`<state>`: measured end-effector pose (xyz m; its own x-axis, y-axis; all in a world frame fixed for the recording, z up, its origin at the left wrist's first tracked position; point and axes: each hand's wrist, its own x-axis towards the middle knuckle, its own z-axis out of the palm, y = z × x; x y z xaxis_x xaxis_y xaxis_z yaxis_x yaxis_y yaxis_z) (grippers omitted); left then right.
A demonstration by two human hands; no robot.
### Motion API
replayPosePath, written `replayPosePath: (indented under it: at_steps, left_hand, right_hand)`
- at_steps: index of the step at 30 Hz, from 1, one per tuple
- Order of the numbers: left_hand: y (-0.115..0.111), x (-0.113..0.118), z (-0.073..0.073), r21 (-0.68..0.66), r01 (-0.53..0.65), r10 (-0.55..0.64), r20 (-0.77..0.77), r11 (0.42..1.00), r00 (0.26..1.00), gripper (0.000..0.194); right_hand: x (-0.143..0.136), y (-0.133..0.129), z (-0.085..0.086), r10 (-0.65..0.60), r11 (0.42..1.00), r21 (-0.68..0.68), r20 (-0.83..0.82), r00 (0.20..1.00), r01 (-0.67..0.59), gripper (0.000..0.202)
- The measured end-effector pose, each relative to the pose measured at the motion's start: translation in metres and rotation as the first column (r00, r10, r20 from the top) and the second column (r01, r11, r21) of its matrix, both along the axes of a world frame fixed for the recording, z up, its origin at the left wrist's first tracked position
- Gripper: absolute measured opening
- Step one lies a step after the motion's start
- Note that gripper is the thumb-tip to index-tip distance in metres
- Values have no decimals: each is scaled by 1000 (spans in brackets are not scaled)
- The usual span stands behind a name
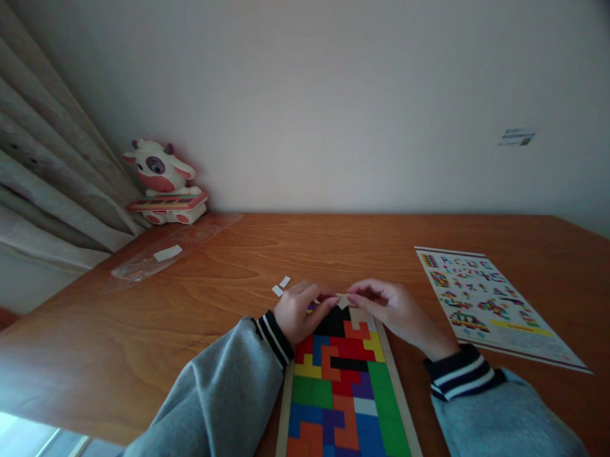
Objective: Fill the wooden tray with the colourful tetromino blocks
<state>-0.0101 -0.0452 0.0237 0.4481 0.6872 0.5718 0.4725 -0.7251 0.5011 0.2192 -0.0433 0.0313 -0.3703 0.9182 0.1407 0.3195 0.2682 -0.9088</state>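
Evidently well advanced (head view): the wooden tray [404,412] lies lengthwise on the bench [227,304], its lower end cut off by the frame. Coloured pieces, among them a tall green piece [391,412], fit edge to edge over its near and middle parts. What is left appears confined to the far end, where a black patch [332,322] and a pale patch [359,317] lie near the hands; whether either is a piece or bare floor is not clear. Two small white pieces [285,282] lie loose on the bench, just beyond the left hand [298,313].

Grip: both hands meet over the tray's far edge, fingers bent and thumbs drawn close to the forefingers, with little gap. A white piece [343,302] shows between the two sets of fingertips, apparently touched from both sides; one cannot tell whether either hand pinches it or merely steadies it. The right hand [392,310] comes in over the tray's right corner. A printed sheet [488,309] lies to its right, well apart from the tray.
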Motion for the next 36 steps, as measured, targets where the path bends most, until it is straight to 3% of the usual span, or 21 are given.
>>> replayPosePath:
  at_steps: [2, 4, 11, 17, 28, 33, 36]
  left_hand:
    - [9, -16, 3, 137, 63, -36, -187, 989, 982, 19]
    - [19, -34, 2, 186, 88, -31, -293, 979, 956, 20]
    - [43, -78, -13, 186, -193, 249, -359, 963, 899, 28]
    - [44, -84, -16, 132, -193, 229, -377, 972, 897, 30]
    - [44, -86, -16, 125, -147, 184, -375, 981, 908, 26]
    - [46, -91, -16, 105, -28, 65, -371, 994, 926, 24]
    - [47, -93, -17, 90, -15, 47, -368, 996, 928, 22]
  right_hand:
    - [10, 3, -2, -4, 1000, 4, 65, 998, 3, 28]
    - [18, 6, -7, 11, 1000, 9, 136, 991, -12, 28]
    - [19, 4, -13, 88, 994, 33, 255, 963, -99, 26]
    - [14, 2, -10, 124, 986, 74, 263, 957, -148, 23]
    - [17, 3, -10, 86, 991, 70, 290, 953, -111, 28]
    - [20, 8, -12, -87, 983, 178, 222, 971, 48, 34]
    - [24, 12, -16, -189, 967, 210, 208, 960, 145, 35]
